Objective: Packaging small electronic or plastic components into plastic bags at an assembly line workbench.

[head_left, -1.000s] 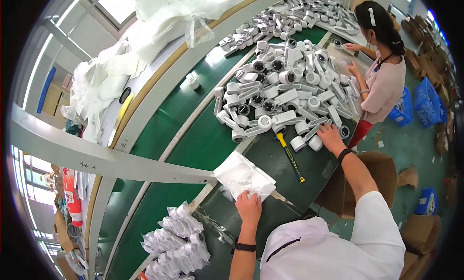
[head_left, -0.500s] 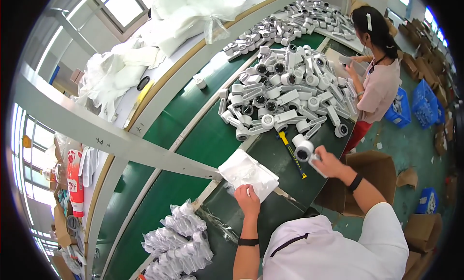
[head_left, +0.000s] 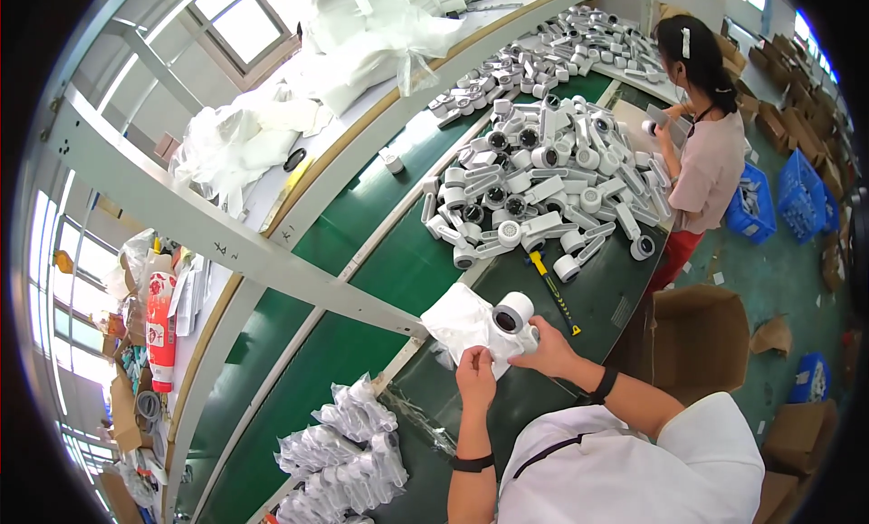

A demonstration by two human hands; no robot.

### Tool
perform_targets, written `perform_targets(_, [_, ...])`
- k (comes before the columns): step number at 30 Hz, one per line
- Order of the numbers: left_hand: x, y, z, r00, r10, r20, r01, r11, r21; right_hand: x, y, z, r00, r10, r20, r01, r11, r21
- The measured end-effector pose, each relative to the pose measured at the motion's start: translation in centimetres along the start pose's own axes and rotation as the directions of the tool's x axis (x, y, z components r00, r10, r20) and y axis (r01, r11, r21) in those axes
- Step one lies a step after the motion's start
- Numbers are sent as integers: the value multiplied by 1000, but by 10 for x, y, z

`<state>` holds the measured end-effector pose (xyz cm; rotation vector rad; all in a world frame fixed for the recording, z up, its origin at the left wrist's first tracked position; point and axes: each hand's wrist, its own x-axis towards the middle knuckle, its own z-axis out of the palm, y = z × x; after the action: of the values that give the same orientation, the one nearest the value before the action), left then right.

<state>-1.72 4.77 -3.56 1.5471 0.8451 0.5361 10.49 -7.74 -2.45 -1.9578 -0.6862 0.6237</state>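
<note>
My right hand (head_left: 550,347) grips a white plastic device with a cylindrical head (head_left: 514,312); a dark round face shows on the head. It is held just over a stack of thin white plastic bags (head_left: 457,316) lying on the bench. My left hand (head_left: 475,376) is closed at the near edge of the stack, thumb and fingers pinching a bag. The device's handle is mostly hidden by my right hand. Beyond my hands lies a yellow and black hammer-like tool (head_left: 554,291), and past it a big heap of similar white devices (head_left: 543,185).
Bagged devices (head_left: 348,447) lie in a pile at the near left. A white metal shelf frame (head_left: 299,275) crosses over the green belt (head_left: 416,262). A co-worker (head_left: 711,153) stands at the far right holding a device. An open cardboard box (head_left: 701,329) stands at my right.
My right hand has carried the device leftward from beside the tool to above the bags. My left hand stays at the bags' near edge. The co-worker's device has turned.
</note>
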Motion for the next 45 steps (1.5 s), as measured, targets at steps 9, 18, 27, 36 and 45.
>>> perform_targets(9, [-8,-17,-6,984,-177,16,166,887,-431,16,-26,5,992,98,75,-96,995,-33])
perform_targets(18, [-15,-25,3,975,-213,-71,203,971,-122,12,-31,-7,994,94,62,-81,979,-186])
perform_targets(27, [-9,-37,19,937,-349,1,315,845,-432,-29,-28,-66,956,29,293,8,992,-122])
perform_targets(36, [-8,-23,27,940,-324,102,340,888,-310,-44,-24,-72,681,245,690,-309,951,-33])
perform_targets(45, [-17,-3,3,931,-319,176,328,944,-27,-27,4,-44,674,240,699,-358,934,24])
